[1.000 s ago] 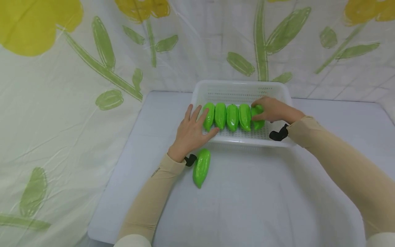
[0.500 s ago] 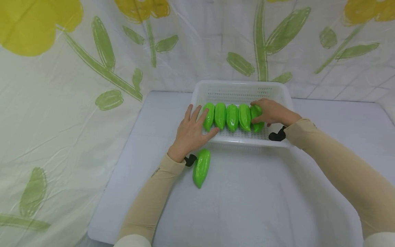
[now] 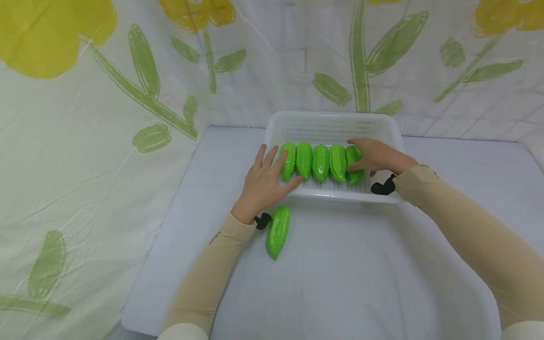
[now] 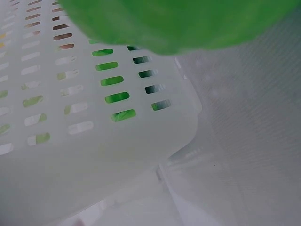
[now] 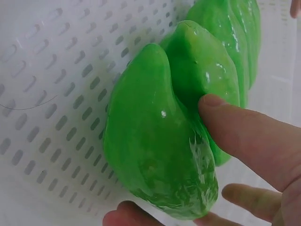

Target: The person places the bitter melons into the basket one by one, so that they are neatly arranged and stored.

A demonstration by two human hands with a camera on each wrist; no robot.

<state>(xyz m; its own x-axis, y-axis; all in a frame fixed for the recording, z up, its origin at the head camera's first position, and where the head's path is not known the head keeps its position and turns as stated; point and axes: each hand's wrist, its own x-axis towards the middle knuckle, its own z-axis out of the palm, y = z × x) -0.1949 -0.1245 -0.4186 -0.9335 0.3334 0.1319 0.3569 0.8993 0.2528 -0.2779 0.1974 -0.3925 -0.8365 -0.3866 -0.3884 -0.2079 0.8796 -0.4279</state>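
Observation:
In the head view, my right hand (image 3: 376,155) has its thumb and fingers about the rightmost glossy green pepper (image 3: 354,177) in a white perforated basket (image 3: 331,194). The right wrist view shows that pepper (image 5: 150,136) between thumb (image 5: 244,132) and fingertips, beside a second pepper (image 5: 207,61). Several peppers stand side by side in a row, tapered ends toward me. My left hand (image 3: 261,186) is spread over the basket's front left corner, overlapping the leftmost pepper (image 3: 288,163). Another pepper (image 3: 278,231) lies on the table beside my left wrist.
The basket stands at the back of a white-covered table (image 3: 340,274), against a flower-print curtain (image 3: 272,56). In the left wrist view, the basket's slotted outer wall (image 4: 94,150) is close below a blurred green pepper (image 4: 178,23).
My right hand and the rightmost pepper have shifted slightly toward me, the pepper settling in line with the row. My left hand and the pepper on the table have stayed put.

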